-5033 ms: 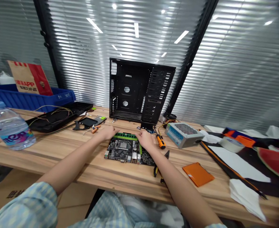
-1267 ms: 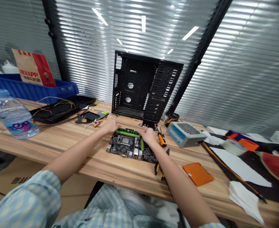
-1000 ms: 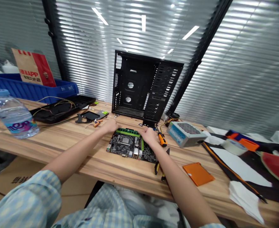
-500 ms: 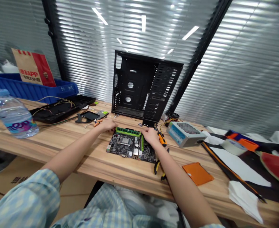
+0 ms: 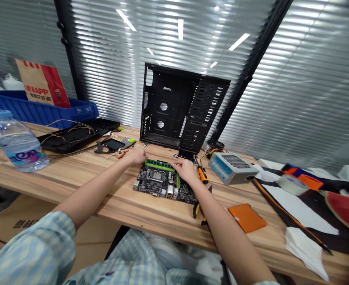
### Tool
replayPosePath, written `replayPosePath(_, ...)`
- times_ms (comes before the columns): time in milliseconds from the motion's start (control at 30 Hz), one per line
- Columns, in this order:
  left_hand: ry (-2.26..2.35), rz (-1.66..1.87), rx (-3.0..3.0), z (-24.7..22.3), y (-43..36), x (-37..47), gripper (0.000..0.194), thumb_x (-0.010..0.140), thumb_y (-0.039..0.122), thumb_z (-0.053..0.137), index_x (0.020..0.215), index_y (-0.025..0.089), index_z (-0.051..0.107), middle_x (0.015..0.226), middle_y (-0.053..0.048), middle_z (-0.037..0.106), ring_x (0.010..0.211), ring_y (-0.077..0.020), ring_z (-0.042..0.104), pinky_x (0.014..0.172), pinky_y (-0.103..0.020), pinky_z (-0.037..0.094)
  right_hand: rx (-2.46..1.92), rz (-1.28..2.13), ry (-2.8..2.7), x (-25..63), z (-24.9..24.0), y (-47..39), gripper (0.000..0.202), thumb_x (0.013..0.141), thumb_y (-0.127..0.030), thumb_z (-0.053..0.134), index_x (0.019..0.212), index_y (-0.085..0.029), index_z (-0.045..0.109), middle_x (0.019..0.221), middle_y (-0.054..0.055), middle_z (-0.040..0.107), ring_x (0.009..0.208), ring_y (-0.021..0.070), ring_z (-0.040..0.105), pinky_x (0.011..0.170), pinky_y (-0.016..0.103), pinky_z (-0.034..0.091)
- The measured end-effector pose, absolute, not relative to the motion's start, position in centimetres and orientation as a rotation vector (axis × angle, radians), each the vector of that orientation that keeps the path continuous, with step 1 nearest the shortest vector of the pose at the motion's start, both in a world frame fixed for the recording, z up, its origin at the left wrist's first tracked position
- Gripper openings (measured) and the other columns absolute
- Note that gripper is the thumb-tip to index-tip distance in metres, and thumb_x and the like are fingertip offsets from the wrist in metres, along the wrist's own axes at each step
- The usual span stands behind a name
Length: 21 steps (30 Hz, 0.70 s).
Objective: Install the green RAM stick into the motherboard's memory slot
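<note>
- The motherboard [image 5: 162,183] lies flat on the wooden worktop [image 5: 73,178], a little left of the frame's centre, directly below the open black computer case [image 5: 180,111] that stands upright behind it.
- A green memory stick [image 5: 160,164] runs along the board's far edge.
- The left hand [image 5: 136,156] rests at the left end of that stick, fingers curled down onto it; whether it pinches the stick or only presses on it cannot be told.
- The right hand [image 5: 186,171] lies palm down over the right end of the stick and the board's upper right corner, fingers loosely together and pointing left.
- Just right of the right hand lies a screwdriver with an orange and black handle [image 5: 202,174]; pliers with yellow grips [image 5: 198,206] lie below it, partly under the forearm.
- A grey power supply [image 5: 231,168] sits to the right of centre, and an orange flat piece [image 5: 247,217] lies nearer the lower right.
- At the far left a water bottle [image 5: 16,142] lies on its side, with a blue bin [image 5: 43,113] behind it and a black case panel [image 5: 76,136] with loose wires beside that.
</note>
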State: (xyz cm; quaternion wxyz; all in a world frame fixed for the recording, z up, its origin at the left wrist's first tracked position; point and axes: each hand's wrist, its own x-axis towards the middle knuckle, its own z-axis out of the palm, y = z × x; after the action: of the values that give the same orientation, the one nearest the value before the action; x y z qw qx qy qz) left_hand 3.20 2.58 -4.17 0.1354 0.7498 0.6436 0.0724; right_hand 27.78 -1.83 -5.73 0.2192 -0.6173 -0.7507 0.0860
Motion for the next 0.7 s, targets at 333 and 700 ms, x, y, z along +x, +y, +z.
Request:
replayPosePath(333,1.962,0.107,2.223,-4.2,2.2,3.6,0.033,0.083,0.029,0.047,0.089,0.007,0.07,0.096,-0.023,0.07,0.093,-0.0292,0.065,0.079,-0.031,0.047,-1.75,0.232,-2.109,27.7,-5.5,-2.0,0.026,0.09,-0.04,0.054,0.098,-0.029,0.076,0.101,0.002,0.074,0.094,0.0204,0.067,0.072,0.025,0.045)
replayPosePath(700,1.89,0.316,2.073,-4.3,2.3,2.7,0.057,0.088,0.057,0.032,0.065,0.015,0.064,0.065,-0.011,0.066,0.065,-0.0242,0.064,0.064,-0.029,0.047,-1.751,0.192,-2.137,27.7,-5.1,-2.2,0.03,0.091,-0.043,0.052,0.099,-0.028,0.076,0.101,0.003,0.074,0.093,0.02,0.067,0.072,0.024,0.045)
